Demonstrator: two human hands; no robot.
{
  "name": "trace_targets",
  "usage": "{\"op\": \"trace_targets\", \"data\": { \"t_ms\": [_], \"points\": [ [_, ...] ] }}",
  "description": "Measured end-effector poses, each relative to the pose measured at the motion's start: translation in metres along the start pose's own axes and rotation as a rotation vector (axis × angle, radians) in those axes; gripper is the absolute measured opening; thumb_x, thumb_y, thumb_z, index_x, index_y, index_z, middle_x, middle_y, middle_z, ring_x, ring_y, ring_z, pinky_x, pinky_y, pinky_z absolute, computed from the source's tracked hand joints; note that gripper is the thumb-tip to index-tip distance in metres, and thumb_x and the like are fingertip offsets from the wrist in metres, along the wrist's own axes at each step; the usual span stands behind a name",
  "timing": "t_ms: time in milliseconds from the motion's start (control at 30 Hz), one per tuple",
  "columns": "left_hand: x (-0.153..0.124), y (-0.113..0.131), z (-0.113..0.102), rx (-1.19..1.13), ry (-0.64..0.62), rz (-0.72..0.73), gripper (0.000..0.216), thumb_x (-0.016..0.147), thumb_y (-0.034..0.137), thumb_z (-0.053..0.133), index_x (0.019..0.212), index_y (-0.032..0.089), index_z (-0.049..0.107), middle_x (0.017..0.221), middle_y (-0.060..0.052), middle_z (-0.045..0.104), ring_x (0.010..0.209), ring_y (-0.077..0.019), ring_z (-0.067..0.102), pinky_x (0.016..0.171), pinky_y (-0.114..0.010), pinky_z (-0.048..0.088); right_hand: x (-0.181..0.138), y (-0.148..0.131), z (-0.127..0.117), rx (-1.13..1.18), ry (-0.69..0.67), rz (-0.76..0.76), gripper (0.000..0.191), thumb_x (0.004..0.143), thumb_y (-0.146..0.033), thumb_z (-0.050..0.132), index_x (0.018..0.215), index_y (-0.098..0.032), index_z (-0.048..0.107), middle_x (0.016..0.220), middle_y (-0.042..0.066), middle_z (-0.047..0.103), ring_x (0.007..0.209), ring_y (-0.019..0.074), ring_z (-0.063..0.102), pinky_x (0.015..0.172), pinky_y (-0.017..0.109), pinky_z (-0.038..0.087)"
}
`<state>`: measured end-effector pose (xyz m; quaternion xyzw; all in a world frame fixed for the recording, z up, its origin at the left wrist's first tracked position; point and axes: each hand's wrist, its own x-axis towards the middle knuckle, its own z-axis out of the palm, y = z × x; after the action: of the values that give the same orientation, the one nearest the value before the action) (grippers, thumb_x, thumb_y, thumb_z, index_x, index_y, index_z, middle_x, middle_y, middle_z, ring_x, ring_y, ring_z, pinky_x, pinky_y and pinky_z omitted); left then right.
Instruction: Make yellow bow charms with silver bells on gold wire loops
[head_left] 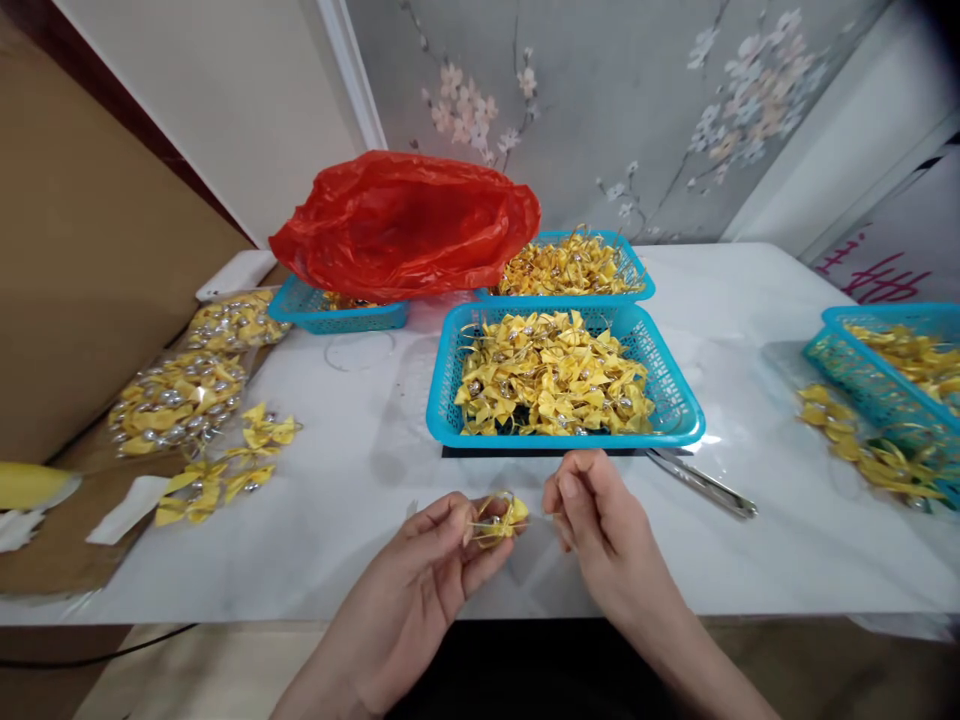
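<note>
My left hand (431,560) pinches a small yellow ribbon bow (501,519) with a silver bead and a thin gold loop, just above the table's front edge. My right hand (600,530) is closed beside it, fingers pinched on a fine thread or loop end coming off the bow. Right behind both hands stands a blue plastic basket (679,405) heaped with the same yellow bows.
A second blue basket (637,285) of bows and a third under a red plastic bag (405,225) stand at the back. Another basket (847,350) sits far right with loose bows. Metal tweezers (705,485) lie right of my hands. Bagged and loose bows (225,465) lie left.
</note>
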<state>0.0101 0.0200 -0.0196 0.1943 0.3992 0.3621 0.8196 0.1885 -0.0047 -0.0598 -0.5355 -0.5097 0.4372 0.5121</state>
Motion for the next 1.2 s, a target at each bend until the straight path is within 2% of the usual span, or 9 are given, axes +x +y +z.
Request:
{"op": "trace_targets", "data": {
  "t_ms": [100, 200, 367, 533, 733, 867, 1000, 1100, 1200],
  "points": [
    [0.0, 0.002, 0.002, -0.053, 0.026, -0.023, 0.02, 0.086, 0.013, 0.065, 0.066, 0.015, 0.068, 0.098, -0.01, 0.077, 0.111, -0.025, 0.065, 0.103, -0.04, 0.051, 0.001, -0.002, 0.002, -0.074, -0.043, -0.029, 0.024, 0.103, -0.032, 0.033, 0.085, -0.022, 0.044, 0.071, -0.004, 0.051, 0.052, 0.0089, 0.04, 0.051, 0.022, 0.035],
    [-0.003, 0.003, 0.004, -0.078, 0.053, -0.063, 0.017, 0.087, 0.017, 0.066, 0.071, 0.014, 0.071, 0.096, -0.011, 0.078, 0.107, -0.0251, 0.068, 0.101, -0.04, 0.052, 0.002, -0.005, 0.005, -0.15, -0.07, -0.065, 0.021, 0.102, -0.028, 0.034, 0.083, -0.022, 0.043, 0.067, -0.005, 0.051, 0.051, 0.0097, 0.042, 0.051, 0.022, 0.035],
    [-0.008, 0.006, 0.002, -0.05, 0.104, -0.135, 0.012, 0.088, 0.023, 0.066, 0.081, 0.015, 0.072, 0.113, -0.013, 0.074, 0.117, -0.0289, 0.063, 0.101, -0.043, 0.052, 0.004, -0.004, 0.003, -0.27, -0.001, -0.146, 0.017, 0.099, -0.023, 0.035, 0.083, -0.023, 0.042, 0.07, -0.003, 0.05, 0.059, 0.0128, 0.048, 0.058, 0.024, 0.036],
    [-0.007, 0.003, 0.003, 0.165, 0.133, 0.012, 0.015, 0.081, 0.022, 0.075, 0.073, 0.018, 0.063, 0.118, -0.006, 0.07, 0.103, -0.0228, 0.066, 0.091, -0.038, 0.057, 0.002, -0.007, 0.0, -0.294, -0.009, -0.187, 0.018, 0.098, -0.02, 0.034, 0.083, -0.023, 0.042, 0.069, -0.003, 0.049, 0.058, 0.0124, 0.047, 0.057, 0.023, 0.036],
    [0.0, -0.005, 0.009, 0.35, 0.264, 0.193, 0.032, 0.075, 0.019, 0.079, 0.066, 0.019, 0.049, 0.083, 0.002, 0.071, 0.076, -0.012, 0.066, 0.066, -0.02, 0.056, -0.005, -0.019, 0.007, -0.239, -0.076, -0.187, 0.017, 0.1, -0.019, 0.033, 0.085, -0.023, 0.041, 0.069, -0.005, 0.049, 0.054, 0.0096, 0.043, 0.052, 0.02, 0.034],
    [0.002, -0.007, 0.009, 0.433, 0.317, 0.286, 0.038, 0.074, 0.02, 0.078, 0.063, 0.02, 0.041, 0.088, 0.0, 0.073, 0.072, -0.0141, 0.07, 0.065, -0.023, 0.058, -0.009, -0.023, 0.009, -0.2, -0.11, -0.179, 0.015, 0.1, -0.019, 0.034, 0.087, -0.023, 0.041, 0.071, -0.005, 0.049, 0.057, 0.0093, 0.046, 0.054, 0.019, 0.036],
    [-0.002, -0.007, 0.01, 0.61, 0.298, 0.373, 0.041, 0.075, 0.016, 0.073, 0.059, 0.022, 0.036, 0.094, -0.003, 0.074, 0.073, -0.0162, 0.07, 0.071, -0.029, 0.06, -0.008, -0.024, 0.007, -0.112, -0.199, -0.08, 0.009, 0.101, -0.022, 0.037, 0.107, -0.024, 0.044, 0.073, -0.005, 0.049, 0.062, 0.0106, 0.047, 0.058, 0.02, 0.038],
    [-0.004, -0.005, 0.011, 0.65, 0.297, 0.388, 0.04, 0.077, 0.015, 0.07, 0.059, 0.022, 0.034, 0.094, -0.003, 0.075, 0.067, -0.0145, 0.068, 0.069, -0.029, 0.059, -0.005, -0.027, 0.003, -0.071, -0.19, -0.096, 0.01, 0.101, -0.021, 0.038, 0.096, -0.024, 0.046, 0.072, -0.005, 0.047, 0.06, 0.0111, 0.043, 0.056, 0.021, 0.036],
    [-0.004, -0.004, 0.012, 0.615, 0.284, 0.358, 0.042, 0.076, 0.015, 0.07, 0.059, 0.023, 0.032, 0.089, -0.004, 0.076, 0.06, -0.0129, 0.064, 0.063, -0.027, 0.055, -0.004, -0.031, -0.001, -0.095, -0.204, -0.195, 0.021, 0.099, -0.015, 0.036, 0.089, -0.023, 0.052, 0.08, -0.001, 0.052, 0.07, 0.0128, 0.05, 0.063, 0.023, 0.04]
  ]
}}
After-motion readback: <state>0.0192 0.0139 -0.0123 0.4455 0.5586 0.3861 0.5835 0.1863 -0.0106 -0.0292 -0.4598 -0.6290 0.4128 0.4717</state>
